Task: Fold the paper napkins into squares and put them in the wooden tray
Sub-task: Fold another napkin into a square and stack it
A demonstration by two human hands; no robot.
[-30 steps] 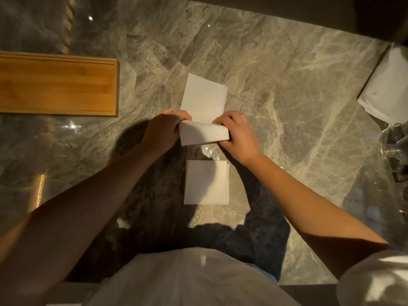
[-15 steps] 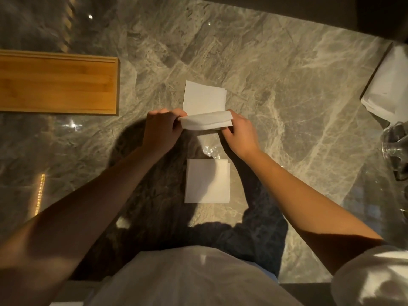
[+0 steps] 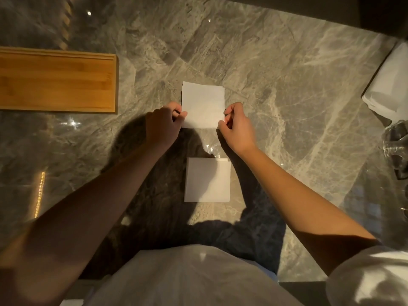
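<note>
Closest to the camera, a pale shirt (image 3: pixel 187 277) fills the bottom edge, and two bare forearms reach out from it over the grey veined marble tabletop (image 3: pixel 287 85). Between the forearms the nearer napkin (image 3: pixel 207 180) lies flat on the stone, folded into a white square, and neither arm touches it. Just beyond its far edge sits a small crumpled scrap of clear plastic (image 3: pixel 210 150); what it is cannot be told. Past that, the two hands meet the farther napkin (image 3: pixel 203 104), which is also a white square lying flat on the tabletop, with a thin offset of layers showing along its far and left edges. The left hand (image 3: pixel 163 127) has its fingers curled and pinches the napkin's left edge near the closer corner. The right hand (image 3: pixel 237 129) is curled too, thumb and forefinger nipping the right edge near its closer corner. Well off to the left, at about the same depth, the wooden tray (image 3: pixel 57 82) lies on the tabletop, with nothing visible on its surface, so both napkins are outside it. At the right edge a glass object (image 3: pixel 397 146) stands, and beyond it a white paper stack (image 3: pixel 388 85) runs partly out of view.
</note>
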